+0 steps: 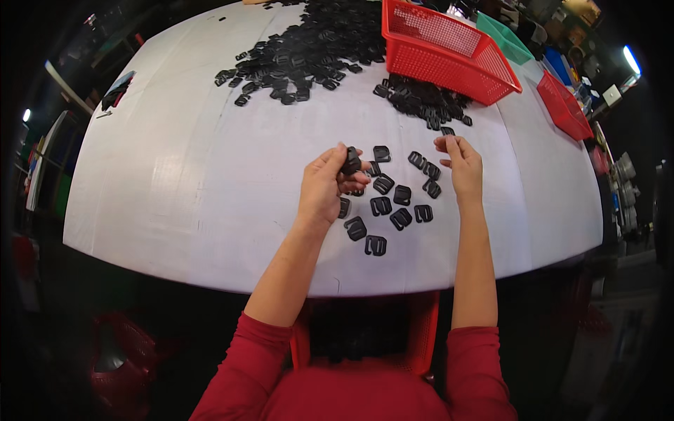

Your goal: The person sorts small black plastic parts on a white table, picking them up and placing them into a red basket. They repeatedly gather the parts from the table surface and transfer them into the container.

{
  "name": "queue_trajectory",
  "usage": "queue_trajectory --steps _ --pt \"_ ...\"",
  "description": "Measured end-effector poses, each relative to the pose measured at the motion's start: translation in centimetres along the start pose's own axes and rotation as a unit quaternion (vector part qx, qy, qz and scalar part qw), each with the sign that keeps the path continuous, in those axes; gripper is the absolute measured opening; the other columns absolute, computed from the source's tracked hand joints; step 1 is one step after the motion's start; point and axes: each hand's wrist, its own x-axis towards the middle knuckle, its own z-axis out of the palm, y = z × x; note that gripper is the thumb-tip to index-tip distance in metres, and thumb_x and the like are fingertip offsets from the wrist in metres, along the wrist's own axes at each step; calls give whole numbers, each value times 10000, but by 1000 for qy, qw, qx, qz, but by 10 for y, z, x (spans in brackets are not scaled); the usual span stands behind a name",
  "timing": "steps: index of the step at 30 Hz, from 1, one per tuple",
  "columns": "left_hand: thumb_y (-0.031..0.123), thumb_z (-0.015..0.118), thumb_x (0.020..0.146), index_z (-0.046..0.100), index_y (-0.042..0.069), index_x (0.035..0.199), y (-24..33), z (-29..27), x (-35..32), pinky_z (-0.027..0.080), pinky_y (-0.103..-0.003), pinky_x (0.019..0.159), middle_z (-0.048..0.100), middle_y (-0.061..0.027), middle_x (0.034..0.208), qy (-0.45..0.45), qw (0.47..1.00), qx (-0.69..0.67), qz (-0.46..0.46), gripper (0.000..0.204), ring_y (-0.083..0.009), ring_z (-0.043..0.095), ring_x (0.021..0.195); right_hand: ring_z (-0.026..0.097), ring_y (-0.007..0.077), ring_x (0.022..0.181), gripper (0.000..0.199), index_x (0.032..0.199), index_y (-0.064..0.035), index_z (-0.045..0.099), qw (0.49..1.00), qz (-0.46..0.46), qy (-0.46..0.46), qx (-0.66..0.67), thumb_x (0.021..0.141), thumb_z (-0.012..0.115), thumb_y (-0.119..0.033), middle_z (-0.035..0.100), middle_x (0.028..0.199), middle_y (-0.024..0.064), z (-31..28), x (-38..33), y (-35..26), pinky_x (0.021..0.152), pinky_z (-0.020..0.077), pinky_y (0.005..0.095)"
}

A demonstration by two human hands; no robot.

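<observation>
**Left hand holds a black buckle above a scatter of others**

A white-covered table (168, 175) fills most of the view. At its far side spreads a large heap of black buckles (323, 45), with a large red basket (442, 67) just beside it and a smaller pile (421, 97) at the basket's near wall. A smaller red basket (566, 107) stands toward the right edge, a green basket (507, 41) beyond.

The left hand (324, 181) pinches one buckle (350, 161) between thumb and fingers, above the table. The right hand (465, 167) has thumb and fingertips close together near the smaller pile; whether they grip anything I cannot tell. Between and below the hands lie loose buckles (381, 205), some touching.

The held buckle could slip, since only the fingers pinch it; a sweeping wrist could knock loose ones together or off the near edge. No lettering is legible on the buckles.
</observation>
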Motion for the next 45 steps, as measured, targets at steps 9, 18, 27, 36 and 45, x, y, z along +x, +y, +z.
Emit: queue_trajectory --steps 9,18,27,36,45 --pt "300 537 1018 715 6 969 -14 10 3 459 -234 657 702 -35 816 42 936 310 159 348 -71 628 777 622 134 823 293 979 -35 726 997 -51 35 -55 969 580 -289 725 889 61 -30 -6 70 771 478 286" --pt "232 683 900 734 17 995 -31 58 51 504 -290 727 728 -86 911 -130 813 557 112 240 -160 649 799 639 173 869 203 956 -32 721 995 -60 36 -69 937 628 -212 706 943 87 -18 -14 56 798 499 311" --pt "248 544 993 712 62 1113 -4 -5 89 460 -320 944 676 -100 1176 -87 756 576 299 278 -233 611 1102 565 275 1176 264 1116 -78 680 970 -186 -18 -156 949 609 -269 671 1169 80 -16 -14 58 1012 424 385" --pt "366 337 1046 361 133 1508 -25 -27 69 111 -521 1198 395 -54 1540 -162 570 760 266 518 -241 248 1478 281 245 1460 660 1460 -195 448 890 -202 -125 -389 953 429 -617 401 1536 32 19 -24 51 1182 130 571" --pt "321 381 1037 460 18 1414 -52 -8 13 242 -496 1163 468 -171 1457 -195 675 655 277 490 -328 359 1410 335 270 1432 623 1448 -100 451 886 -273 -188 -323 986 442 -518 441 1504 79 30 -61 42 1180 199 500"
